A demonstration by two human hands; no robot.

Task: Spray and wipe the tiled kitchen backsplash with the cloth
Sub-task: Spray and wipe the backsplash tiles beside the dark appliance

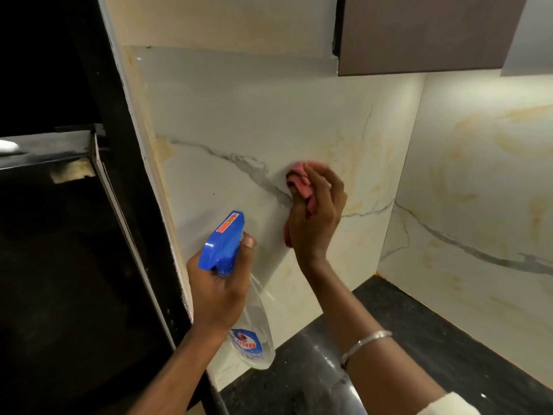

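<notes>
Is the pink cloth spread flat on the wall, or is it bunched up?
Bunched up. The pink cloth shows crumpled folds under the right hand, pressed against the backsplash.

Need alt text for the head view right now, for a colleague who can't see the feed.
The right hand presses a pink cloth against the marble-patterned backsplash, while the left hand holds a clear spray bottle with a blue trigger head. A dark countertop lies below and a brown cabinet hangs above.
</notes>
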